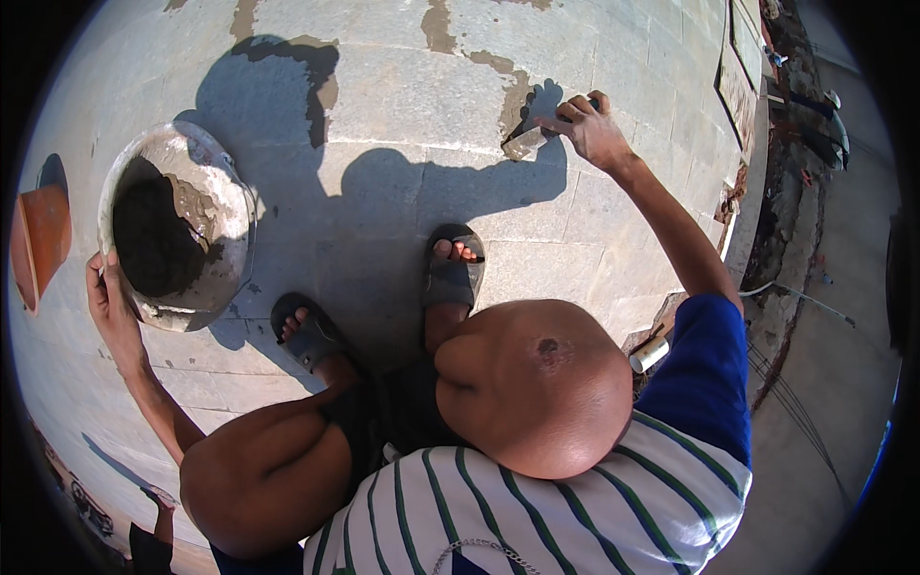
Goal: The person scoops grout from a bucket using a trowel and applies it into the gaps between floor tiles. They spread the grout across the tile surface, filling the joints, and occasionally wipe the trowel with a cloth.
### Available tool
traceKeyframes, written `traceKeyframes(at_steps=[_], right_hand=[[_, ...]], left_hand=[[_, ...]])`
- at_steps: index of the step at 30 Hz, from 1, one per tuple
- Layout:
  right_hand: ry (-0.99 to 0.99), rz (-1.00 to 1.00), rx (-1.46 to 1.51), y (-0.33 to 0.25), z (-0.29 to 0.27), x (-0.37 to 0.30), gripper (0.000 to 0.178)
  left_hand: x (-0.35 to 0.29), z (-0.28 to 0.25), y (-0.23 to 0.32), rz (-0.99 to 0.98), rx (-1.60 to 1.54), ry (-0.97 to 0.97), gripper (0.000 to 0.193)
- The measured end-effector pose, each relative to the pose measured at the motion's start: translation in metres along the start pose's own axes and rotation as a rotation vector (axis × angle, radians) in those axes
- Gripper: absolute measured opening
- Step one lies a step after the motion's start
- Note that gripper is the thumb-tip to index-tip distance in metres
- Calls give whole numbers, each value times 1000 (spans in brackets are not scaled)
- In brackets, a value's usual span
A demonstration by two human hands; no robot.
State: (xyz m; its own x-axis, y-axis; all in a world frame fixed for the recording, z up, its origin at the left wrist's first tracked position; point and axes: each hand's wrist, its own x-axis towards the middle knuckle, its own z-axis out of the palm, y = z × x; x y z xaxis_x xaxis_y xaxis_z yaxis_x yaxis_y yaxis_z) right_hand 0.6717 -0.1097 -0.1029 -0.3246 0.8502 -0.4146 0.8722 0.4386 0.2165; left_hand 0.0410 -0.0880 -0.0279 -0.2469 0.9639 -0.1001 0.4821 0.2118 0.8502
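My right hand (596, 134) is closed around the handle of a putty knife (524, 145). Its blade, smeared with grey, is at the pale paving slabs, beside a strip of wet mortar (516, 94); whether it touches them is hard to tell. On the left, my left hand (115, 316) grips the near rim of a white bucket (206, 163), thumb over the edge. Grey mortar (158, 235) lies inside the bucket, which seems tilted. My sandalled feet stand between the bucket and the putty knife.
An orange tub (40, 247) stands beyond the bucket at far left. To the right, a board (738, 86) lies by a rubble-strewn trench (786, 220). A white cylinder (650, 355) lies near my right side. Another person's leg (163, 525) shows at lower left.
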Motion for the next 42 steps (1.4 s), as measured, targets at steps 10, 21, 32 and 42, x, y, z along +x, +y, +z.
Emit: traceKeyframes(at_steps=[10, 21, 32, 42], right_hand=[[-56, 614, 1743, -87, 8, -77, 37], [392, 630, 960, -187, 27, -80, 53], [143, 840, 893, -227, 45, -49, 54], [228, 759, 892, -183, 16, -47, 57]], left_hand=[[-1, -2, -1, -8, -28, 13, 22], [1, 3, 1, -2, -36, 23, 22], [3, 7, -1, 5, -84, -5, 19], [0, 4, -1, 7, -131, -7, 17]])
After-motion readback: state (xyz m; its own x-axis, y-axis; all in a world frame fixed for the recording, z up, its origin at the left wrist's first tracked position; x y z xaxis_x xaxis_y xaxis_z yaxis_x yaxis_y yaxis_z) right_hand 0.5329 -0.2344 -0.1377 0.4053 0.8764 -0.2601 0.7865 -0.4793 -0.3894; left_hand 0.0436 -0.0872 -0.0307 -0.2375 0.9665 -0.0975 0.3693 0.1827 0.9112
